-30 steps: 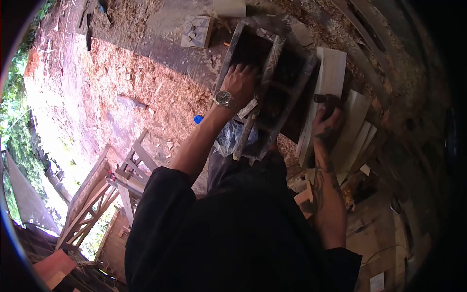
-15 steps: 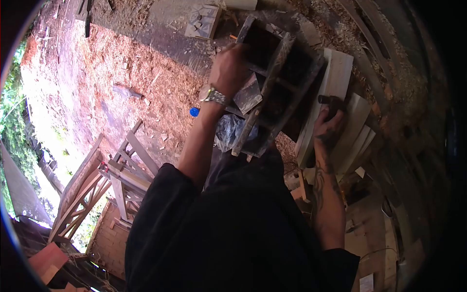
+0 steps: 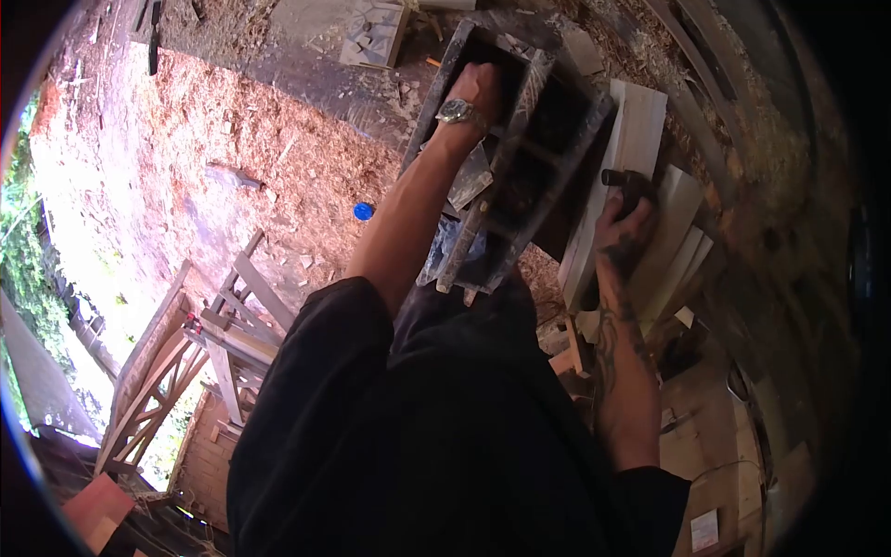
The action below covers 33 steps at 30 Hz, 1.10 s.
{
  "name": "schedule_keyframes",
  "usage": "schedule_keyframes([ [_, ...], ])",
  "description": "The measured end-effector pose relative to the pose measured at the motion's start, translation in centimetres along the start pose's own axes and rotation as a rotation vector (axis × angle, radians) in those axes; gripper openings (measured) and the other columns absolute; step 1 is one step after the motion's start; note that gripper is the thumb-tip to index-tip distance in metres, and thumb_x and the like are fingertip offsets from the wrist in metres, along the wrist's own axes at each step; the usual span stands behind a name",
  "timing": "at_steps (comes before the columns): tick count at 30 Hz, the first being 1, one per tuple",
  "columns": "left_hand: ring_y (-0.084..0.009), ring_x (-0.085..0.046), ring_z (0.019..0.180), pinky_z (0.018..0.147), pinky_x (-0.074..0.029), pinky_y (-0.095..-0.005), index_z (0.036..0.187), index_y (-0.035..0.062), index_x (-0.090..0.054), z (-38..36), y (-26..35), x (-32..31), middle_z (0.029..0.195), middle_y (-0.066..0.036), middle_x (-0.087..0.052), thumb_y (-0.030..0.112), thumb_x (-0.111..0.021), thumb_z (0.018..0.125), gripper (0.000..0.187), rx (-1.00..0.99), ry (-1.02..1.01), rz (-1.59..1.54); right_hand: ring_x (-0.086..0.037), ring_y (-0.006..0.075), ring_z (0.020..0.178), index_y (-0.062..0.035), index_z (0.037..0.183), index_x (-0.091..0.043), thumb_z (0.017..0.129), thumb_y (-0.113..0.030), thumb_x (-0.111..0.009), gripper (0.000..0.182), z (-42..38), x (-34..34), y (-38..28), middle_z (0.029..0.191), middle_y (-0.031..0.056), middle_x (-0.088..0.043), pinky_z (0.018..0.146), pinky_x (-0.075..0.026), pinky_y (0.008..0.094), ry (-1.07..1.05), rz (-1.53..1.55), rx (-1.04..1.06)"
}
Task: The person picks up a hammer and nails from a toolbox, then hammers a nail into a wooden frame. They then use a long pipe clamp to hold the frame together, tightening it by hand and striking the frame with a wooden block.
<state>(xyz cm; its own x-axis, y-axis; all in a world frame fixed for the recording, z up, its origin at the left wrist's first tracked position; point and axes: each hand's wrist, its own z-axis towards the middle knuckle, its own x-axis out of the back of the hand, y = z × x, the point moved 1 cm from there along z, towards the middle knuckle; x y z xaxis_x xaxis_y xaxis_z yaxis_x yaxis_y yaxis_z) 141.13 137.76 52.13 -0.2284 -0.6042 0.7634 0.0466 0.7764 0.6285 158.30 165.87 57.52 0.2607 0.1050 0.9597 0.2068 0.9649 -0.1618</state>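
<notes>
My left hand (image 3: 478, 88), with a watch on the wrist, reaches down into a compartment of an open wooden toolbox (image 3: 515, 130). Its fingertips are hidden in the dark inside, so their grip does not show. My right hand (image 3: 624, 221) is closed around a dark hammer (image 3: 635, 190), close to its head; the handle is mostly hidden. That hand is over pale wooden boards (image 3: 640, 121) to the right of the toolbox. A flat grey block (image 3: 471, 178) sits in the box beside my left forearm, and clear plastic (image 3: 448, 243) lies near the box's lower end.
Wood shavings cover the ground. A blue cap (image 3: 363, 212) and a hammer-like tool (image 3: 232, 176) lie to the left. A wooden block with small pieces on it (image 3: 373, 35) is beyond the toolbox. Wooden frames (image 3: 232, 334) stand at lower left.
My left hand has moved from the toolbox's left edge to the right and down into its compartment. My right hand stays on the hammer, almost unmoved.
</notes>
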Motion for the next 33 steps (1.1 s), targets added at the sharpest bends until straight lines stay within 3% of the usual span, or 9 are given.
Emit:
schedule_keyframes([
  [4, -0.0481, -0.066, 0.090, 0.078, -0.055, -0.0535, 0.099, 0.0002, -0.067, -1.6, 0.6, 1.2, 0.093, -0.029, -0.068, 0.005, -0.058, 0.084, 0.018, 0.014, 0.139, 0.009, -0.061, 0.0450, 0.093, 0.0015, 0.110, -0.057, 0.094, -0.028, -0.065, 0.035, 0.5, 0.7, -0.1, 0.098, 0.0246, -0.061, 0.081, -0.050, 0.0516, -0.036, 0.019, -0.022],
  [9, -0.0370, -0.071, 0.093, 0.080, -0.056, -0.0434, 0.110, 0.0061, -0.071, -5.2, 6.6, 6.9, 0.100, -0.019, -0.072, 0.016, -0.061, 0.094, 0.021, -0.009, 0.303, -0.077, -0.061, 0.0429, 0.089, -0.0013, 0.110, -0.057, 0.092, -0.030, -0.066, 0.035, 0.7, 1.5, -0.6, 0.096, 0.0220, -0.059, 0.075, -0.050, 0.0512, 0.002, 0.014, -0.045],
  [13, -0.0358, -0.072, 0.089, 0.078, -0.057, -0.0402, 0.106, 0.0059, -0.072, -7.4, 13.1, 6.2, 0.098, -0.016, -0.073, 0.013, -0.058, 0.096, 0.019, -0.122, 0.091, -0.266, -0.060, 0.0439, 0.089, -0.0020, 0.113, -0.056, 0.091, -0.033, -0.068, 0.040, 0.1, 0.9, 0.4, 0.096, 0.0217, -0.059, 0.075, -0.049, 0.0516, 0.017, 0.013, -0.068],
  [16, -0.0424, -0.068, 0.095, 0.084, -0.057, -0.0475, 0.106, 0.0047, -0.067, -6.1, 11.5, 0.1, 0.102, -0.019, -0.070, 0.006, -0.057, 0.087, 0.021, -0.372, -0.047, 0.045, -0.059, 0.0444, 0.090, -0.0024, 0.114, -0.057, 0.090, -0.036, -0.069, 0.042, 0.5, 1.1, 0.1, 0.096, 0.0217, -0.059, 0.076, -0.049, 0.0517, 0.037, 0.071, -0.088],
  [19, -0.0410, -0.066, 0.104, 0.085, -0.056, -0.0520, 0.108, 0.0037, -0.067, -5.3, 13.2, -0.7, 0.106, -0.020, -0.067, 0.005, -0.058, 0.083, 0.027, -0.291, -0.127, 0.196, -0.059, 0.0444, 0.091, -0.0029, 0.113, -0.058, 0.091, -0.039, -0.068, 0.044, 0.4, 0.6, 0.7, 0.096, 0.0217, -0.059, 0.078, -0.048, 0.0524, 0.063, 0.119, -0.102],
  [22, -0.0404, -0.066, 0.105, 0.086, -0.056, -0.0525, 0.105, 0.0015, -0.067, -2.5, 13.1, -2.2, 0.107, -0.022, -0.067, 0.005, -0.058, 0.082, 0.025, -0.243, -0.518, 0.385, -0.059, 0.0440, 0.092, -0.0030, 0.112, -0.059, 0.090, -0.042, -0.068, 0.046, -0.3, -1.1, 1.4, 0.097, 0.0217, -0.059, 0.078, -0.048, 0.0533, 0.108, 0.126, -0.112],
  [23, -0.0392, -0.070, 0.096, 0.081, -0.058, -0.0514, 0.097, 0.0019, -0.071, -2.3, 9.5, -5.3, 0.102, -0.023, -0.070, 0.007, -0.061, 0.083, 0.018, -0.389, -0.346, 0.397, -0.059, 0.0438, 0.092, -0.0029, 0.112, -0.059, 0.090, -0.042, -0.069, 0.046, -0.5, -1.4, 1.6, 0.097, 0.0216, -0.059, 0.078, -0.048, 0.0536, 0.127, 0.121, -0.114],
  [30, -0.0346, -0.073, 0.092, 0.080, -0.059, -0.0468, 0.091, 0.0047, -0.074, 0.6, 11.7, -4.3, 0.094, -0.021, -0.072, 0.012, -0.064, 0.084, 0.014, -0.339, -0.553, 0.592, -0.060, 0.0423, 0.092, -0.0039, 0.112, -0.060, 0.090, -0.046, -0.068, 0.048, -0.7, -1.6, 2.1, 0.098, 0.0211, -0.060, 0.078, -0.049, 0.0526, 0.109, 0.104, -0.148],
  [33, -0.0341, -0.072, 0.092, 0.081, -0.059, -0.0437, 0.096, 0.0088, -0.074, 2.2, 9.7, -2.8, 0.097, -0.016, -0.073, 0.017, -0.066, 0.085, 0.016, -0.637, -0.535, 0.559, -0.060, 0.0412, 0.092, -0.0042, 0.115, -0.060, 0.090, -0.047, -0.067, 0.050, -0.8, -1.7, 2.0, 0.099, 0.0204, -0.060, 0.079, -0.050, 0.0520, 0.102, 0.098, -0.167],
])
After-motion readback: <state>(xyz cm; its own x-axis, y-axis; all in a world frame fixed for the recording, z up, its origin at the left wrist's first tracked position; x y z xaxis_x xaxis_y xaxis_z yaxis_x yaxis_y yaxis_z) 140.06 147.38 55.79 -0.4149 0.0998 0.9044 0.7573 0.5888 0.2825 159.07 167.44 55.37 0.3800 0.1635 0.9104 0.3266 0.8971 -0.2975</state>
